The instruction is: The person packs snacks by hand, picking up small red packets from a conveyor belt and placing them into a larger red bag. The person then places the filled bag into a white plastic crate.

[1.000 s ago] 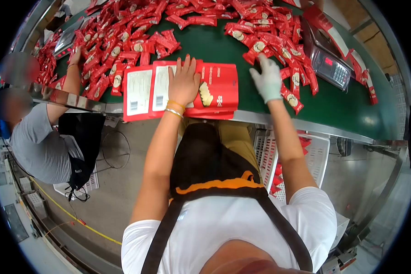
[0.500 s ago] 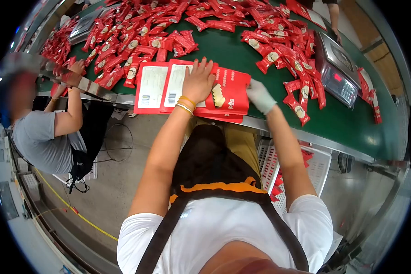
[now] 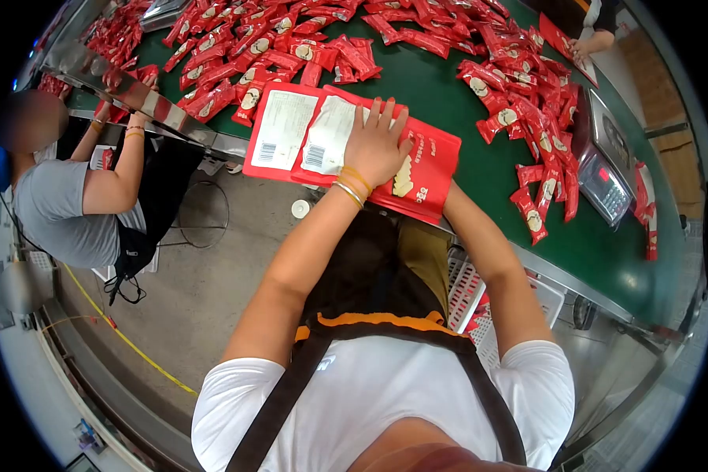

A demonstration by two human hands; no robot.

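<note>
My left hand (image 3: 376, 145) lies flat with its fingers stretched over a few overlapping red packaging pouches at the belt's near edge. One pouch (image 3: 283, 126) on the left shows a white label with a barcode, and another labelled pouch (image 3: 328, 126) overlaps it. Under my palm, the rightmost pouch (image 3: 435, 161) has pale printing and a picture of cream-coloured food. My right wrist (image 3: 453, 201) runs in at that pouch's lower right side; the hand itself is hidden by the pouch.
Small red wrapped packets (image 3: 291, 51) are heaped across the green conveyor belt (image 3: 425, 86). A digital scale (image 3: 606, 185) stands at right, by more packets. At left a person in a grey shirt (image 3: 55, 197) works; another person's hand (image 3: 591, 45) shows top right. A white crate (image 3: 554, 295) sits below.
My gloved right hand has gone from the pouch's right edge to out of sight behind or inside it. My left hand stays pressed on the pouches; the view has shifted slightly.
</note>
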